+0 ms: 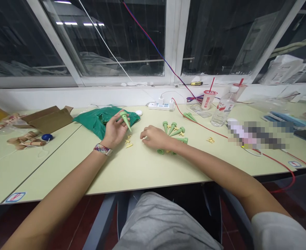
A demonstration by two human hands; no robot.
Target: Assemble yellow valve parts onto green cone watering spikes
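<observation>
My left hand (pixel 115 132) holds a green plastic spike (pixel 126 121) between thumb and fingers, its wide end up and its point slanting down to the right. Below the point lie several small yellow plastic pieces (pixel 128 145) on the table. My right hand (pixel 154 137) is just above the tabletop right of these pieces, fingers curled together; whether a small part is in them cannot be made out. Several more green spikes (pixel 172 129) with yellow pieces fan out beside and behind the right wrist, partly hidden by the forearm. A green plastic bag (pixel 90 119) lies crumpled behind my left hand.
The pale table (pixel 111 180) runs along a window wall. Wooden toys (pixel 25 140), a blue ball (pixel 47 137) and cardboard (pixel 48 119) lie left. Right are yellow pieces (pixel 210 140), a water bottle (pixel 223 107), a cup (pixel 208 100) and a red cable (pixel 202 126). A power strip (pixel 161 105) stands behind.
</observation>
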